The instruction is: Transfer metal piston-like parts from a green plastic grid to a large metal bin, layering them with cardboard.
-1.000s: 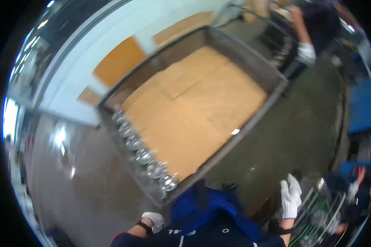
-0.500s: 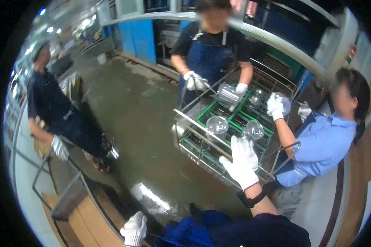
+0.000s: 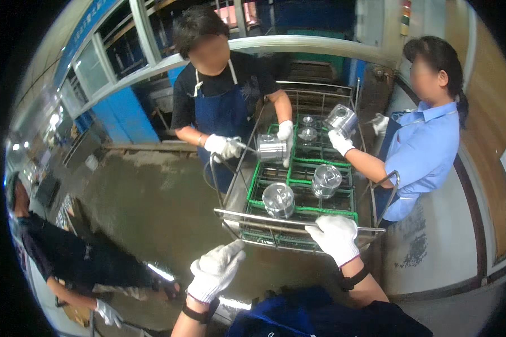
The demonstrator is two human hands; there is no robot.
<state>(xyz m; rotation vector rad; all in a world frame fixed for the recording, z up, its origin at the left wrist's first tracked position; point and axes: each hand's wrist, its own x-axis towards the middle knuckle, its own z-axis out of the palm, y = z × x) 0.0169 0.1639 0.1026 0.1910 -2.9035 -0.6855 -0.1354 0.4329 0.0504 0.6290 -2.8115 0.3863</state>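
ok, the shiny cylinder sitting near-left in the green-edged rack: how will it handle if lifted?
The cylinder looks metal, so likely stiff and fairly heavy. Its smooth, glossy side may be slippery. Being round-walled, it could roll if laid over.

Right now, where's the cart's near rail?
Slightly right of centre in the head view, the near rail crosses before two metal cylinders, with the right hand on its right half.

Metal rail (image 3: 264, 216) partly invisible behind right hand (image 3: 336, 238)

Upright silver-railed cart (image 3: 264, 216), green-edged inside, directly ahead
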